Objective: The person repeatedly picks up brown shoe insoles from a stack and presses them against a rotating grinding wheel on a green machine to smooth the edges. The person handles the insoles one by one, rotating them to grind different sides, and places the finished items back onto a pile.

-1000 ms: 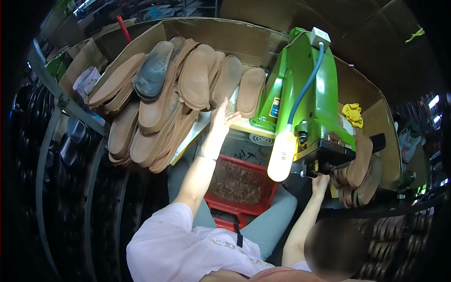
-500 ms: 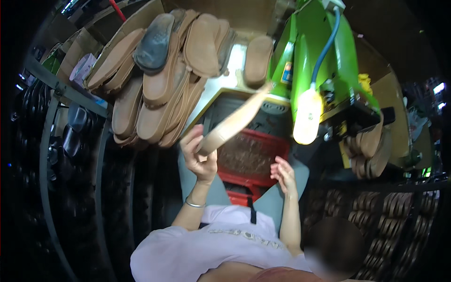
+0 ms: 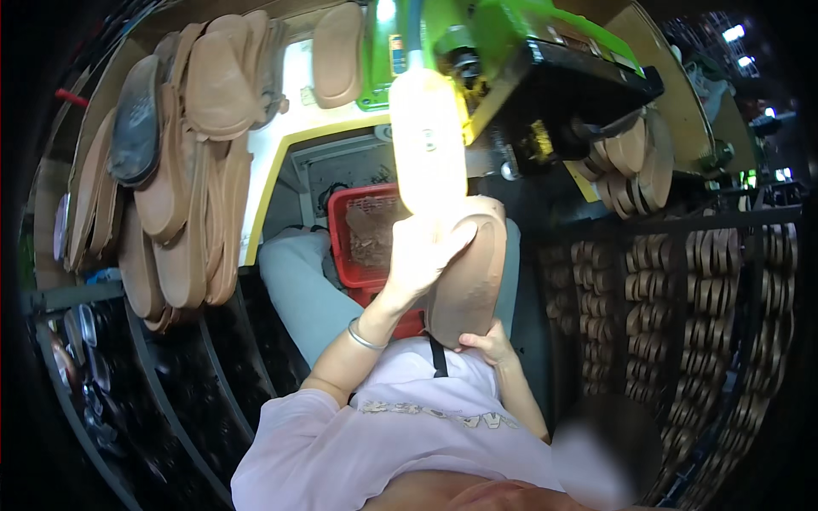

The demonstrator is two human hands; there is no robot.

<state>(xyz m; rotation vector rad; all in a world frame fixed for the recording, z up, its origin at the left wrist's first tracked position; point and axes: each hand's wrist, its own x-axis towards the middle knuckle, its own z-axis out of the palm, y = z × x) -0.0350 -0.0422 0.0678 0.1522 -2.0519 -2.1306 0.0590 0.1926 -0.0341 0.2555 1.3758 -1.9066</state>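
Note:
A tan-brown shoe sole (image 3: 469,285) stands on end in front of my lap, its broad brown face toward me. Under the glare of the lamp, my left hand (image 3: 422,255) grips the sole's upper left edge, with one finger or the thumb lying across its face. My right hand (image 3: 492,346) holds the lower end, the thumb on the near face and the other fingers mostly hidden. The bright white lamp (image 3: 430,145) hangs just above my left hand. Past the sole, a red basket (image 3: 336,238) with brown scraps sits between my knees.
Tan soles (image 3: 226,89) and a dark one (image 3: 135,119) are piled at the left on the bench. A single sole (image 3: 337,55) lies beside the green machine (image 3: 528,30). More soles (image 3: 635,162) hang at its right. Racks of soles (image 3: 652,315) stand on the right.
My view has swung to the right. The sole, held by my left hand alone before, has come closer and turned its face to me; my right hand now grips its lower end.

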